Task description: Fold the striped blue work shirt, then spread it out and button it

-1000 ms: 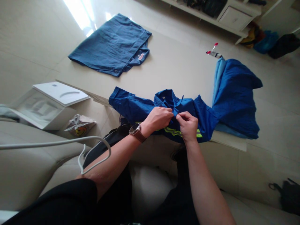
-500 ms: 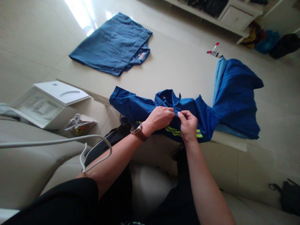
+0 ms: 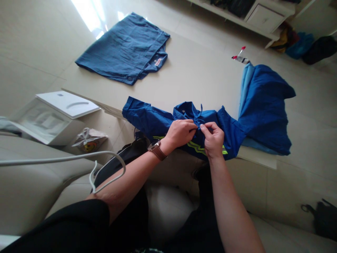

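A blue work shirt (image 3: 207, 117) with yellow-green reflective stripes lies across the near edge of a pale table (image 3: 200, 70), its collar facing away from me. My left hand (image 3: 181, 133), with a wristwatch (image 3: 157, 150) on its wrist, grips the shirt's front just below the collar. My right hand (image 3: 212, 138) pinches the same front a little to the right, with its fingertips close to my left hand. A folded blue garment (image 3: 123, 51) lies farther up the table, and a bunched darker blue garment (image 3: 263, 102) lies to the right.
A white hanger (image 3: 79, 158) lies across my left forearm. To the left stand a white box (image 3: 65, 105) and a paper bag (image 3: 89, 140). A beige sofa (image 3: 31, 189) is under my arms. A red-tipped object (image 3: 240, 58), a white shelf unit (image 3: 237, 10), and a dark bag (image 3: 322, 219) surround the table.
My right hand has shifted slightly up and to the right along the shirt front. My left hand has barely moved, and a small loose flap near the collar now stands up.
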{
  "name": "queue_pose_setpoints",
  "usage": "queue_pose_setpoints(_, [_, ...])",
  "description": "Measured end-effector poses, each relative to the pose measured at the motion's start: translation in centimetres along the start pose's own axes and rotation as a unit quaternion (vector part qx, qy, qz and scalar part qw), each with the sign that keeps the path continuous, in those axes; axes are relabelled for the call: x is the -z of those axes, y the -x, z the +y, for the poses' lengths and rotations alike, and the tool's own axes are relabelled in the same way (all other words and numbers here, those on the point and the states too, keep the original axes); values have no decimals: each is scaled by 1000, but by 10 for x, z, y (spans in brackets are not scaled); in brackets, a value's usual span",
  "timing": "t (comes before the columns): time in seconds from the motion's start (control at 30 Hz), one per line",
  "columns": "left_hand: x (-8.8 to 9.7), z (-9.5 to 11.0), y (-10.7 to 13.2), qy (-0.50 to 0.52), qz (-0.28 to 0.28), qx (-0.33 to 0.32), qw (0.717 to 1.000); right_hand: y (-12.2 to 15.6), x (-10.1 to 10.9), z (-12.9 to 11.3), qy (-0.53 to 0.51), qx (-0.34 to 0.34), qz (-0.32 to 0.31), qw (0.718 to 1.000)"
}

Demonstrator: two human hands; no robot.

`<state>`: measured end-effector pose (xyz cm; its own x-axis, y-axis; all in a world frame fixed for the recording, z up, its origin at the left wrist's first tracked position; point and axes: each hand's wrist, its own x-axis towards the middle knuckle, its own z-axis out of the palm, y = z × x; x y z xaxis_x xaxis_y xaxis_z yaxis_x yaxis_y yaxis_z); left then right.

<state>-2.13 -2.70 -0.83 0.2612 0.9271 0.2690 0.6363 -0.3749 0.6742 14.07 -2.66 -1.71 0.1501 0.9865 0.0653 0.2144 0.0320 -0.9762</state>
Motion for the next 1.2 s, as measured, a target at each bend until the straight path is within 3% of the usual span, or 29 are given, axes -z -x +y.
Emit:
queue_pose_setpoints(0.13, [-6,-1,-4,102,36,78,991,1,3,-9,44,69,-26,996])
queue_pose_setpoints(0.27, [-8,1,-6,153,41,122,980,5,2,-14,58,95,-34,993])
queue_pose_setpoints(0.5, [-2,0,-8,171,38,124,977,8,0,-13,117,130,-49,983])
queue_pose_setpoints(0.77, [-3,-1,-9,169,30,130,976,7,5,-19,222,227,-84,945])
queue_pose_setpoints(0.97, [-8,-2,-7,182,14,105,977,4,7,-21,224,184,-61,955])
queue_pose_setpoints(1.2, [-9,-6,-6,120,-1,33,992,4,6,-12,161,106,-35,981])
